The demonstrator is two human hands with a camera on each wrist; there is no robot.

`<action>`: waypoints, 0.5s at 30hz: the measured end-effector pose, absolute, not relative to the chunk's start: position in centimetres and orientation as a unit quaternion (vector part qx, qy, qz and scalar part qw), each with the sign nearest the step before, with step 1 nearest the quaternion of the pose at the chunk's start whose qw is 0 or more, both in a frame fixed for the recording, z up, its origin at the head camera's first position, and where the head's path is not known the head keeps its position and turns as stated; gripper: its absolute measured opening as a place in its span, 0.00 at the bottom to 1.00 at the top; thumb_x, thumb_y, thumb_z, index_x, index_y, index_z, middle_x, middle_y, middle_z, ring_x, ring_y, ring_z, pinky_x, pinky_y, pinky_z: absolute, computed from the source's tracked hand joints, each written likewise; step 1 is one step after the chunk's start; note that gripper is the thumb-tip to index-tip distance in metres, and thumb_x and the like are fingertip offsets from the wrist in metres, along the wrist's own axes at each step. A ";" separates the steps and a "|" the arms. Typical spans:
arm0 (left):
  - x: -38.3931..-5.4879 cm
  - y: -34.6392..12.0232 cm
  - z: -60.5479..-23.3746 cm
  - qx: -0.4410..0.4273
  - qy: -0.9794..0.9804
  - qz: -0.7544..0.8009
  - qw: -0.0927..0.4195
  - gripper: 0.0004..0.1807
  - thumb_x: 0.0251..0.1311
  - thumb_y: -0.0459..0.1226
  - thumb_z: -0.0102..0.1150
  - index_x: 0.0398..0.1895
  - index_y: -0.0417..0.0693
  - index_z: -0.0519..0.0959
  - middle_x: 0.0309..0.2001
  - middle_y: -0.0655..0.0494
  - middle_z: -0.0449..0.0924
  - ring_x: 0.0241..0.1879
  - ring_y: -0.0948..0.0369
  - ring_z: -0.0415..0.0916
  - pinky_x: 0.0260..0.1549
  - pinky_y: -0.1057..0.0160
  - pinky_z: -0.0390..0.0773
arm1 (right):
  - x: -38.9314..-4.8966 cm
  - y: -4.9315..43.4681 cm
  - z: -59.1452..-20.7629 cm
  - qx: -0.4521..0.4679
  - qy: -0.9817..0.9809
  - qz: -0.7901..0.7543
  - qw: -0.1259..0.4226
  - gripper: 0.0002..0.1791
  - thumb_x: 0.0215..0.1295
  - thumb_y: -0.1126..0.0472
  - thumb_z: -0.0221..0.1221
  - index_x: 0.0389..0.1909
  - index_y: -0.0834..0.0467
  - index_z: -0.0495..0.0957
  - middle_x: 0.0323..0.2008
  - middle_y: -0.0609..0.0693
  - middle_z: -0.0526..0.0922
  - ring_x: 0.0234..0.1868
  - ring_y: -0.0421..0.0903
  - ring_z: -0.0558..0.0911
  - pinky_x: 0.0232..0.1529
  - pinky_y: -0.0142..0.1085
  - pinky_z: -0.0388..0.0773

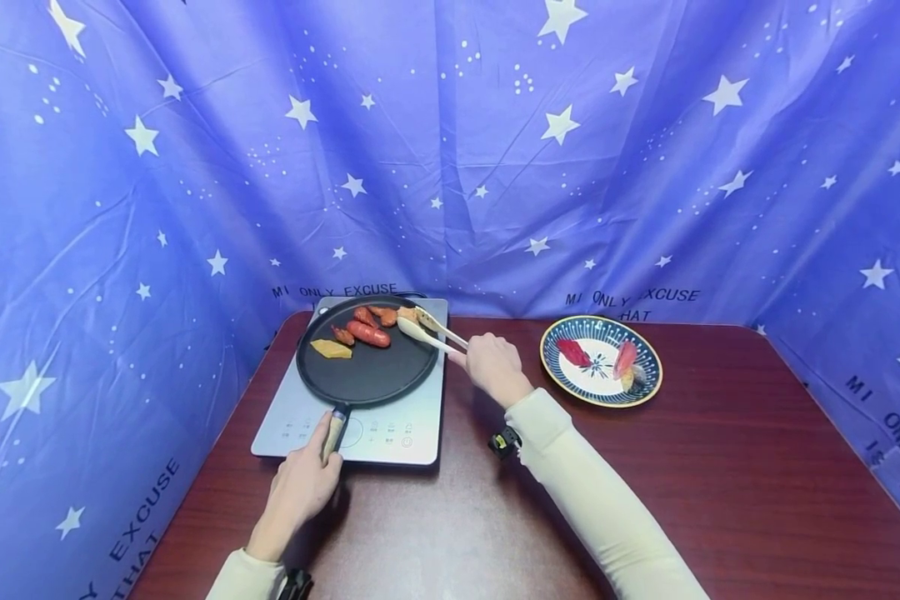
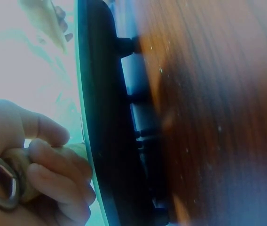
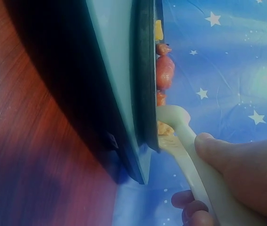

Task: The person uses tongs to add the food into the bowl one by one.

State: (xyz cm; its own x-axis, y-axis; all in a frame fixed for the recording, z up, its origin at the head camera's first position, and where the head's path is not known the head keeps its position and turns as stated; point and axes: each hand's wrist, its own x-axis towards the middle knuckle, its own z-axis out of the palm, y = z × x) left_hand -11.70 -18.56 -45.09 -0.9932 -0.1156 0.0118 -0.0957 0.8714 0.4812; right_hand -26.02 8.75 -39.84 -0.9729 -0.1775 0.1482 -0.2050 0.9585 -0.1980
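Note:
My left hand (image 1: 305,479) grips the wooden handle (image 1: 333,435) of a flat black pan (image 1: 367,379). In the left wrist view, the fingers (image 2: 60,181) curl round it beside a metal ring (image 2: 2,183) at its end. Pale tongs (image 1: 435,340) are held in my right hand (image 1: 492,365), their tips around a light orange-brown food piece (image 3: 165,128) at the pan's right side. Left of the tips lie a red sausage (image 1: 370,334), several small reddish pieces (image 1: 363,317) and a flat yellow piece (image 1: 332,348).
Under the pan is a silver-white induction cooker (image 1: 390,454) on a dark red wooden table (image 1: 727,467). To the right, a blue-patterned plate (image 1: 549,360) holds a dark red piece (image 1: 572,352) and a pink piece (image 1: 625,358). Blue star-printed curtains (image 1: 495,208) surround the table's back and sides.

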 end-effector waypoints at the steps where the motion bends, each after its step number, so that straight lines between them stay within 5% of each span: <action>1: -11.7 -18.6 -45.1 0.055 -0.967 -0.248 0.020 0.37 0.56 0.40 0.48 0.72 0.52 0.57 0.40 0.35 0.79 0.25 0.50 0.73 0.22 0.51 0.69 | -26.1 8.7 -39.9 0.096 -0.988 0.106 0.062 0.27 0.62 0.39 0.56 0.17 0.58 0.75 0.17 0.55 0.74 0.20 0.54 0.77 0.20 0.46 0.72; 15: -11.8 -18.7 -45.2 0.053 -0.967 -0.247 0.017 0.37 0.56 0.40 0.48 0.73 0.52 0.57 0.41 0.35 0.79 0.26 0.49 0.74 0.22 0.50 0.70 | -26.7 8.4 -40.1 0.104 -0.988 0.101 0.055 0.27 0.62 0.39 0.55 0.20 0.60 0.77 0.20 0.57 0.76 0.22 0.55 0.78 0.21 0.48 0.73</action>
